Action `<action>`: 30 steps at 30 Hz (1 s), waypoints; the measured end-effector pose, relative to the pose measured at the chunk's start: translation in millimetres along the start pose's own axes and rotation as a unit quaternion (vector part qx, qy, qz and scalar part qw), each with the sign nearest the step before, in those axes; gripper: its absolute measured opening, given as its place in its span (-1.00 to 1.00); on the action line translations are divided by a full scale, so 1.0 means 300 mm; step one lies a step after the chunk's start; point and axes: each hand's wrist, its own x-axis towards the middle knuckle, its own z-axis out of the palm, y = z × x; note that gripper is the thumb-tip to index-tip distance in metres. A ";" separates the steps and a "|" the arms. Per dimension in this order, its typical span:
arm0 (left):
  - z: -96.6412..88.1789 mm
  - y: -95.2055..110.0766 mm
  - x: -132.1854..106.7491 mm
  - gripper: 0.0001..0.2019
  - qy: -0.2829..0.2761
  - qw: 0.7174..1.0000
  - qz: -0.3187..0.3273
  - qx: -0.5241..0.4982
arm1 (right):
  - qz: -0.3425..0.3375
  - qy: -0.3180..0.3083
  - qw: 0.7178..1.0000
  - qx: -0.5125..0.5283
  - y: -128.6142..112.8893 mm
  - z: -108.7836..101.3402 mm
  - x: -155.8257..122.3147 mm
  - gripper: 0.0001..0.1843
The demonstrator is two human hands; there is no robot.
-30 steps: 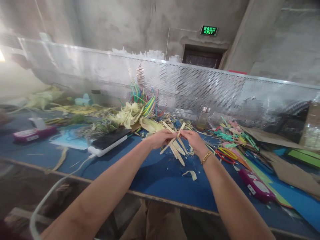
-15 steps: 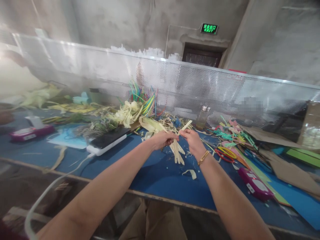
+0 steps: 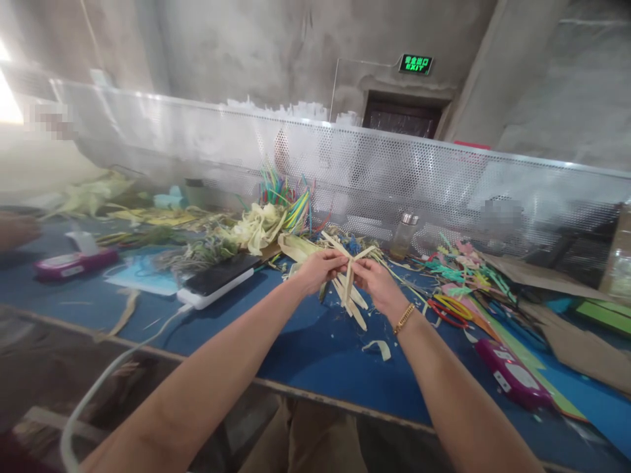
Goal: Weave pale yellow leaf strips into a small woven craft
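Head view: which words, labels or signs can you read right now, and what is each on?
"EXIT": on the green lit sign above the doorway.
Characters above it on that sign: too small to read.
White label on the pink device at right: blurred.
White label on the pink device at left: blurred.
On the pale strips: no print visible.

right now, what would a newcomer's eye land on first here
The left hand and right hand meet at mid-picture over the blue table, pinching a fan of pale strips. Behind them a bunch of bright coloured strips stands against the perforated metal screen, and a green exit sign glows on the wall above.
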 end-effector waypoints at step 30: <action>0.022 0.043 -0.069 -0.73 -0.248 0.949 -0.084 -0.178 | 0.003 -0.074 0.994 -0.079 -0.061 -0.066 0.002 -0.64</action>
